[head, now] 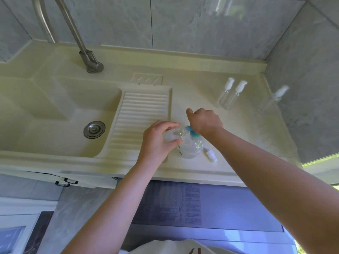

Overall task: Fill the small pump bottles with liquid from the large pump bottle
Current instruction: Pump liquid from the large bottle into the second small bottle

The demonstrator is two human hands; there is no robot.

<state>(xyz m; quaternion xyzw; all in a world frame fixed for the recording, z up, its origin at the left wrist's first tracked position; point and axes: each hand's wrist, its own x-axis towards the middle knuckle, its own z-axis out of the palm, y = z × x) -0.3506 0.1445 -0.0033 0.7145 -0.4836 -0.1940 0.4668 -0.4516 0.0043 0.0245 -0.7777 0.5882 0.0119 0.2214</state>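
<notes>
A steel faucet (80, 50) arches over a cream sink (55, 110) beside a ribbed washboard (139, 118).

Grey tiled walls (183, 24) back a cream counter (201, 85) with sink (60, 114).

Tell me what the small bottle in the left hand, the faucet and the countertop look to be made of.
Small bottle: clear, likely plastic; the hand shows through. Faucet: brushed metal, dull grey sheen. Countertop: cream, matte, moulded in one piece with the basin; stone composite or plastic, uncertain.
</notes>
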